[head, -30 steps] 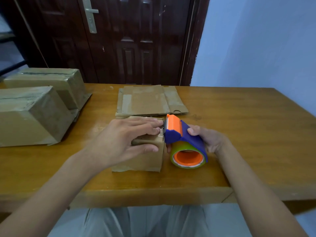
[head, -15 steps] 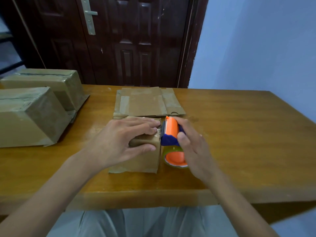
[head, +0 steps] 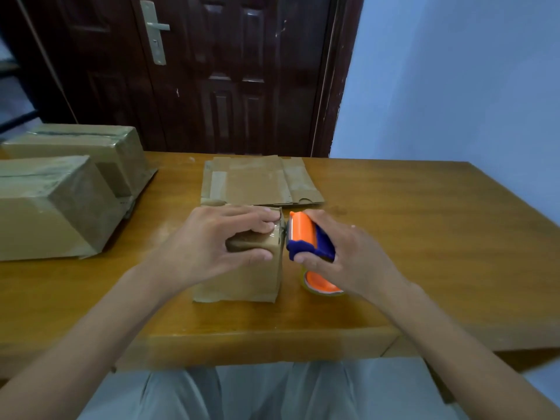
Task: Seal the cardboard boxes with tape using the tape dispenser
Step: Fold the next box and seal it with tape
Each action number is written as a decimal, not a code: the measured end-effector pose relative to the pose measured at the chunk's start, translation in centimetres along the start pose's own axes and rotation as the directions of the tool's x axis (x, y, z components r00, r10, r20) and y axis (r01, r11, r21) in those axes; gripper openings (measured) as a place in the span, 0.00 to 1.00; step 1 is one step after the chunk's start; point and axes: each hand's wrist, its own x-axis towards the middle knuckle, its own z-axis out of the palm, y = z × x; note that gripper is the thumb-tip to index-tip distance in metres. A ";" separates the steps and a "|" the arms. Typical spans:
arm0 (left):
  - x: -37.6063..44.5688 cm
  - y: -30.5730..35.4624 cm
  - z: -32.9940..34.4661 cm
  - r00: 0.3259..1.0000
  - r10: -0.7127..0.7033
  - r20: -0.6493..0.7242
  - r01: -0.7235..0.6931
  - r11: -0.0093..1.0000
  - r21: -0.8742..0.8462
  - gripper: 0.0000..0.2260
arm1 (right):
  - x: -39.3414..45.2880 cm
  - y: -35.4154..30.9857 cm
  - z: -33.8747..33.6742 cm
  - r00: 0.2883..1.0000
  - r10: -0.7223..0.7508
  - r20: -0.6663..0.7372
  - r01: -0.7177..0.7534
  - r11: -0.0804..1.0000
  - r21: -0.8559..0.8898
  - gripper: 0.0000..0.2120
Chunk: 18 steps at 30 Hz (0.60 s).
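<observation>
1. Left hand (head: 212,247): laid over the top of the small cardboard box (head: 242,277), fingers extended to its right edge, thumb pressed on the near face.
2. Small cardboard box: stood on the wooden surface (head: 424,237), near its front edge.
3. Tape dispenser (head: 306,237): orange and blue, held against the box's upper right edge.
4. Right hand (head: 348,256): curled round the tape dispenser from above.
5. Flattened cardboard (head: 257,180) is seen behind; two larger boxes (head: 60,192) at far left.

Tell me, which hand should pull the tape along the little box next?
The right hand: it holds the tape dispenser at the small box. The left hand steadies it.
</observation>
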 end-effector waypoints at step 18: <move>1.2 0.8 -0.3 0.975 -0.132 0.178 0.101 0.980 0.172 0.32 | 1.8 -0.3 -1.5 0.988 -0.080 0.133 0.100 0.983 -0.154 0.37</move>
